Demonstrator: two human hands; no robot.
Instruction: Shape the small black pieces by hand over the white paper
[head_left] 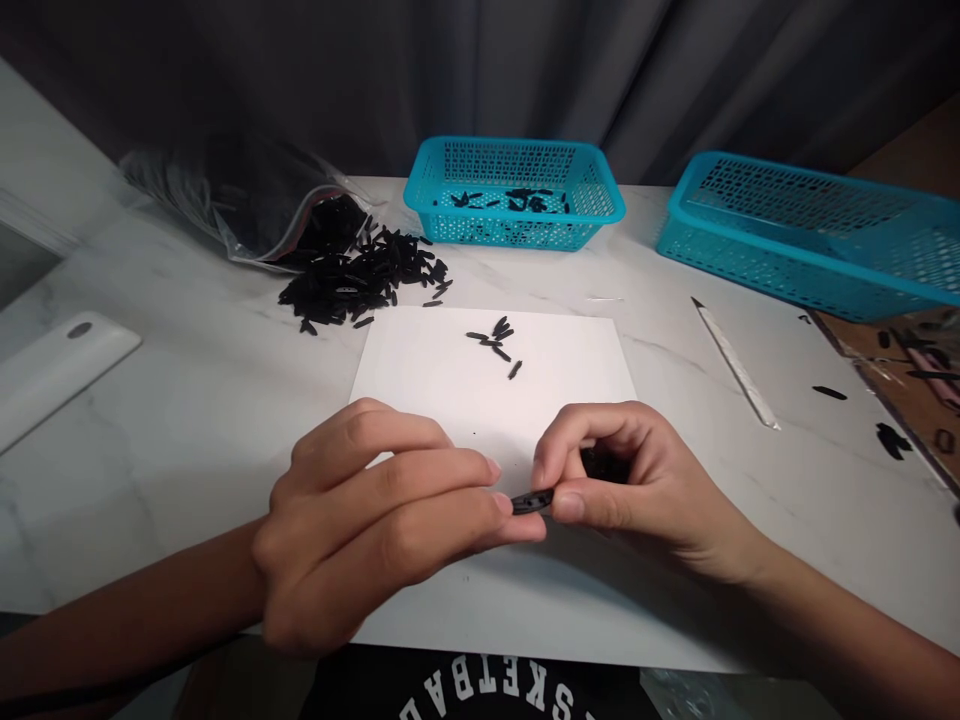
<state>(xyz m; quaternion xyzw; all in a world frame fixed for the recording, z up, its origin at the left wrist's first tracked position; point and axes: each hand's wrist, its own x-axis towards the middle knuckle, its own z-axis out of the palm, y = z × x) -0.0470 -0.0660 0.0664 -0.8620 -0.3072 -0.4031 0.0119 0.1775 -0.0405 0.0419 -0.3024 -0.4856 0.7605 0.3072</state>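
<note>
Between my two hands, over a white sheet of paper [570, 350], is a small black elongated piece [532, 501] with a slotted face. My left hand [382, 520] pinches its left end, fingertips closed. At the other end, the thumb and forefinger of my right hand [630, 480] grip it. More black pieces [606, 465] show inside the curled fingers of my right hand, partly hidden. Several loose black pieces [495, 342] lie on the paper beyond my hands.
A clear zip bag [255, 200] spills a heap of black pieces [360, 275] at the left. One blue basket [514, 235] holds some; another blue basket [795, 270] stands right. A white-wrapped pointed stick [735, 362], a white plastic object [67, 370] and a brown board [930, 390] lie around.
</note>
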